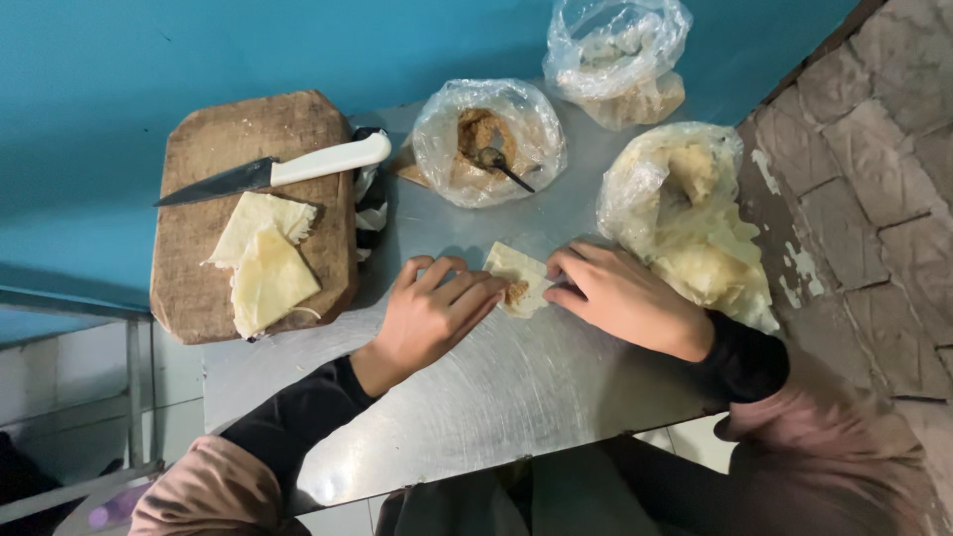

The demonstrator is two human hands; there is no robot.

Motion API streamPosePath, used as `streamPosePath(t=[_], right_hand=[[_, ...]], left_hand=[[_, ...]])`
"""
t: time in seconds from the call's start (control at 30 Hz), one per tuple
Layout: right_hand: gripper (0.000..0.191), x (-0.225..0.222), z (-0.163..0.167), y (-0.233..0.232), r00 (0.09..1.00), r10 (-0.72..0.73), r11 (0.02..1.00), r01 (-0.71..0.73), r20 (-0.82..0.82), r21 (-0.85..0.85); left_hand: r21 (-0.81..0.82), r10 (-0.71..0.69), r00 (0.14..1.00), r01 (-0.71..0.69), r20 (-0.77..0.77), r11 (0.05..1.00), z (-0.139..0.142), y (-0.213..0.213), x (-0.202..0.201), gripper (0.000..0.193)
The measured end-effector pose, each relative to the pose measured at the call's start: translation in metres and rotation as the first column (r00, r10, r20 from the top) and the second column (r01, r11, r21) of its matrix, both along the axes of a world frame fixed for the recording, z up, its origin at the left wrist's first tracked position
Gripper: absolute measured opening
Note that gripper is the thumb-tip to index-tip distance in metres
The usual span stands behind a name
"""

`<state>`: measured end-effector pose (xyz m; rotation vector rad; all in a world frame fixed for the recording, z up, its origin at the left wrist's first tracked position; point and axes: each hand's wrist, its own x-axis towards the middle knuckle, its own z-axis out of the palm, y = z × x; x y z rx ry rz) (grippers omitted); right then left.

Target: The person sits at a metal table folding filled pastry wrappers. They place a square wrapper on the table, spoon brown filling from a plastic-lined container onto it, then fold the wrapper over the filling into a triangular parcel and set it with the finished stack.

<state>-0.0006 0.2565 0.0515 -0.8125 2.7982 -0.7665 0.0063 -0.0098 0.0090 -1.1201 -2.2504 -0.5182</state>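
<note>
Both hands (526, 298) pinch filled pastry sheet (518, 279) between them on metal table (516, 397).

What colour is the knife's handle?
White; the knife lies on the wooden board, clearest in the head view.

Bare metal table (516, 397) lies open below and between the 2 forearms, giving free passage toward the near edge. Ahead, 3 plastic bags crowd the way: the bag of brown filling (488, 142) with its spoon (501, 166), the far bag (617, 58), and the bag of pastry sheets (685, 213) touching the right hand (620, 293). The cutting board (253, 213) with its knife (278, 172) blocks the left. The blue wall (99, 60) closes the far side.
</note>
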Motion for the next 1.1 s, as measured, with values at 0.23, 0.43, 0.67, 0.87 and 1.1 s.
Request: streamPosePath(t=[0.23,0.43,0.67,0.87,1.1], right_hand=[[0.02,-0.004,-0.021,0.005,0.99,-0.043,0.994,0.056,0.131,-0.097],[0.02,-0.006,-0.025,-0.001,0.954,-0.146,0.979,0.177,0.263,-0.099],[0.032,0.0,-0.034,-0.008,0.953,-0.172,0.946,0.23,0.249,-0.227],[0.045,0.002,-0.034,-0.005,0.994,0.01,0.921,0.034,0.111,-0.387],[0.045,0.005,-0.031,-0.005,0.995,0.062,0.927,-0.029,0.077,-0.374]], left_hand=[[-0.063,-0.013,0.999,0.015,0.037,0.998,-0.001,0.002,-0.002,0.019],[-0.066,-0.027,0.999,0.025,-0.029,0.997,0.001,0.0,-0.002,0.023],[-0.07,-0.018,1.0,0.017,-0.004,0.997,-0.003,-0.001,-0.002,0.021],[-0.107,-0.027,0.998,0.02,-0.061,0.994,-0.008,-0.003,-0.003,0.021],[-0.163,-0.01,0.996,-0.004,-0.086,0.987,-0.009,-0.004,0.001,0.034]])
